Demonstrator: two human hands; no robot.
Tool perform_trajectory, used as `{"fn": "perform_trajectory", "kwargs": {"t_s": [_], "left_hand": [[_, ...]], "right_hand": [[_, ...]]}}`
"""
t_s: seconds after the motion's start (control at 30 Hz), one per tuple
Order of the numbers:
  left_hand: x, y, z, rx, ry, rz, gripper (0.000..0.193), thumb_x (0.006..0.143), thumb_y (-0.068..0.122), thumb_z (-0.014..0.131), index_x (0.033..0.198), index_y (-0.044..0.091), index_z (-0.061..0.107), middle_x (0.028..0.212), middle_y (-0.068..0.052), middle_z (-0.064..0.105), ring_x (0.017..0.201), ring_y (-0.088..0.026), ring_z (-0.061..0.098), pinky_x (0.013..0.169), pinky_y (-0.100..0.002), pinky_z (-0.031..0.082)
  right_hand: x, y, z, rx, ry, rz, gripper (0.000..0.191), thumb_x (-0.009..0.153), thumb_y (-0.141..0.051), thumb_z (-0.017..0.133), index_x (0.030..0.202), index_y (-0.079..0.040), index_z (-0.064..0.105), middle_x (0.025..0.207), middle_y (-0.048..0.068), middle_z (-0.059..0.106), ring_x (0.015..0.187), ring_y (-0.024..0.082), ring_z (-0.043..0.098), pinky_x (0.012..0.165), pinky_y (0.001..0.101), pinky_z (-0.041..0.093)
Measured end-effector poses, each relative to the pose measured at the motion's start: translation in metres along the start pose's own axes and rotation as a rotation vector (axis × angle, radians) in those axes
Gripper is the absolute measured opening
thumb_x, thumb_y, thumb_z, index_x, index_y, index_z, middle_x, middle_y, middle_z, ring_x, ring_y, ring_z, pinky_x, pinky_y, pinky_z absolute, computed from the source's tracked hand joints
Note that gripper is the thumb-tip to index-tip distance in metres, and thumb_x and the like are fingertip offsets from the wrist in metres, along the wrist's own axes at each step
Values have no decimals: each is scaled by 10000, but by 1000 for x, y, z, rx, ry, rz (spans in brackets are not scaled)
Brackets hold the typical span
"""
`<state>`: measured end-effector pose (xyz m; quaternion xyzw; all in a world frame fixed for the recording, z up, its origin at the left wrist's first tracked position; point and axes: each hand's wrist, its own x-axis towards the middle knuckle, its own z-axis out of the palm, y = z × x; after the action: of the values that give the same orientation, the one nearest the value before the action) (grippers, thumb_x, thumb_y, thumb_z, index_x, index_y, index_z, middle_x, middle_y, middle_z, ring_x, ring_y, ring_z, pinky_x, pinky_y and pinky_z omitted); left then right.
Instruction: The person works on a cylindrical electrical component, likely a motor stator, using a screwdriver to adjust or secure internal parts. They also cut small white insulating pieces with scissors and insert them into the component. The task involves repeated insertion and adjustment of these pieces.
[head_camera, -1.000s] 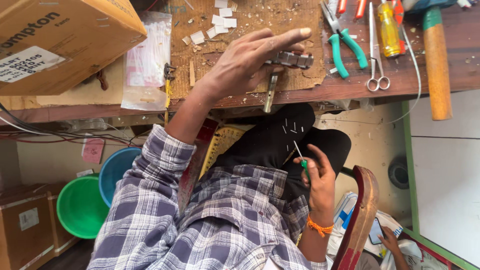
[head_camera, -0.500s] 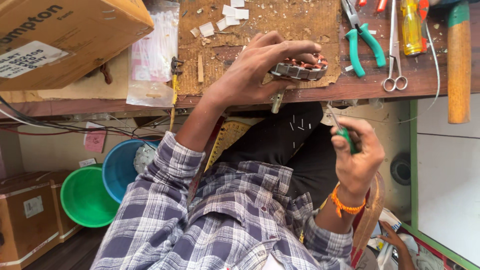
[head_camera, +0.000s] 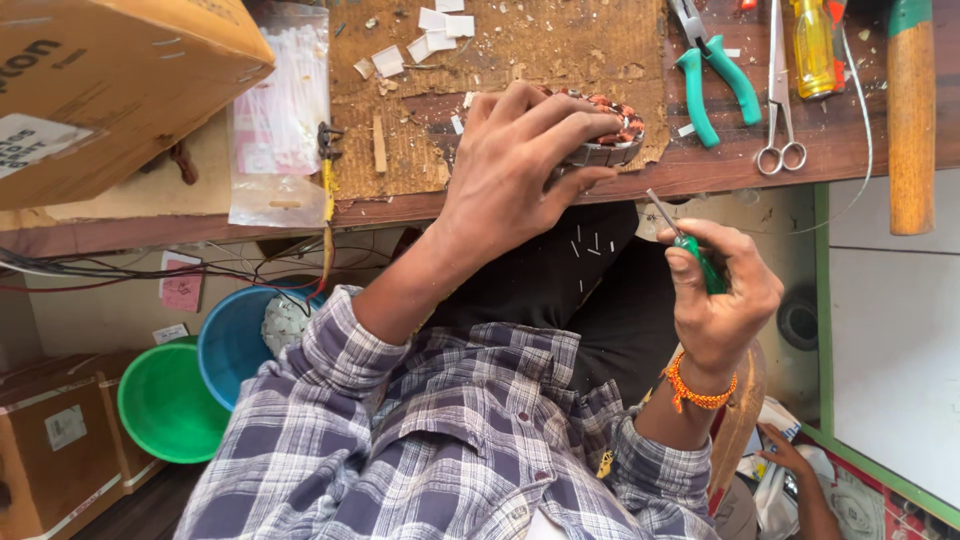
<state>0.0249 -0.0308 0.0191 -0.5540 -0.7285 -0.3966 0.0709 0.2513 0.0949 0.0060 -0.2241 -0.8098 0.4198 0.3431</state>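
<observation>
The left hand (head_camera: 525, 165) is clamped over a round motor stator (head_camera: 605, 135) with copper windings, which sits at the near edge of the wooden bench (head_camera: 700, 175). The right hand (head_camera: 720, 295), just near of that edge, has its fingers closed around a green-handled screwdriver (head_camera: 690, 245) whose tip points toward the stator. Green-handled pliers (head_camera: 715, 75), scissors (head_camera: 780, 100) and a hammer (head_camera: 910, 110) lie to the right.

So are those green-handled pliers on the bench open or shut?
Open. The green-handled pliers lie flat on the wooden bench with the two handles spread apart; the jaws run off the top edge, unseen.
</observation>
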Motion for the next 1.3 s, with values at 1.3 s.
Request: {"fn": "perform_trajectory", "kwargs": {"t_s": [1.3], "left_hand": [[4, -7, -7, -380, 68, -161, 713, 902, 95, 815, 1526, 149, 473, 1120, -27, 741, 933, -215, 607, 908, -350, 492]], "right_hand": [[53, 65, 117, -1, 269, -641, 285, 1098, -45, 557, 1359, -46, 441, 1304, 255, 657, 1169, 378, 718, 960, 432, 651]]}}
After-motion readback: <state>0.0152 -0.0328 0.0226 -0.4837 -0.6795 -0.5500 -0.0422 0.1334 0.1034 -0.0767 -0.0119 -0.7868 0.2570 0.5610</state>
